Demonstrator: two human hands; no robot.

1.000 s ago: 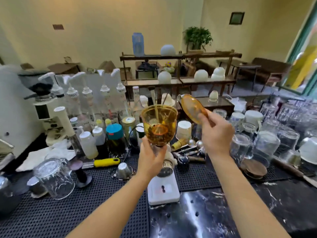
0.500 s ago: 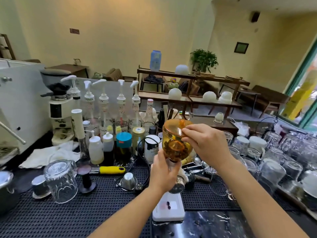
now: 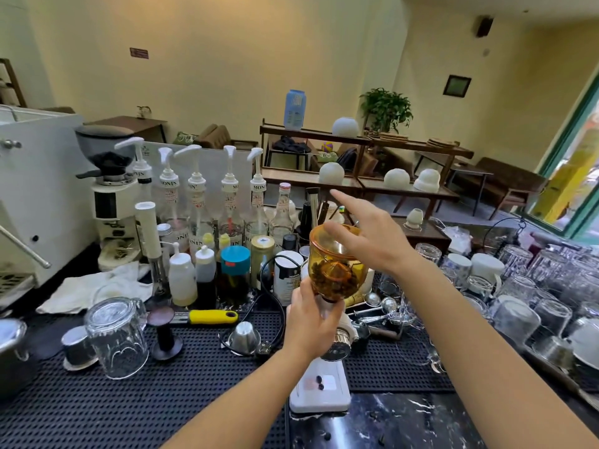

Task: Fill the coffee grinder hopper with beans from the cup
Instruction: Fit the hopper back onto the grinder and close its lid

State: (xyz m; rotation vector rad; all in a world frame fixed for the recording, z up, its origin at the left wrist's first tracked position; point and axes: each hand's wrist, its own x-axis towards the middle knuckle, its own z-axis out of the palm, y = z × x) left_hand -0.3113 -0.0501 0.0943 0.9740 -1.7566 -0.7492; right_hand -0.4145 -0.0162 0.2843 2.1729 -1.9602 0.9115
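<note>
The small white coffee grinder [image 3: 319, 393] stands at the edge of the black mat. Its amber see-through hopper [image 3: 334, 270] holds dark beans [image 3: 338, 283] in its lower half. The amber lid [image 3: 325, 238] sits on the hopper's rim. My left hand [image 3: 311, 322] is wrapped around the neck just under the hopper. My right hand [image 3: 372, 236] hovers over the lid with its fingers spread and the index finger stretched forward; the thumb rests at the lid's edge. I cannot tell which cup held the beans.
Syrup pump bottles [image 3: 197, 196] and squeeze bottles [image 3: 181, 277] crowd behind the grinder. A large grinder [image 3: 110, 196] stands far left. An upturned glass jug [image 3: 118, 335], a tamper [image 3: 165, 332] and a small dark cup [image 3: 77, 348] sit left; many upturned glasses [image 3: 518, 306] fill the right.
My right hand brought the lid from the right onto the hopper, then let go and opened its fingers above it. My left hand kept its grip under the hopper.
</note>
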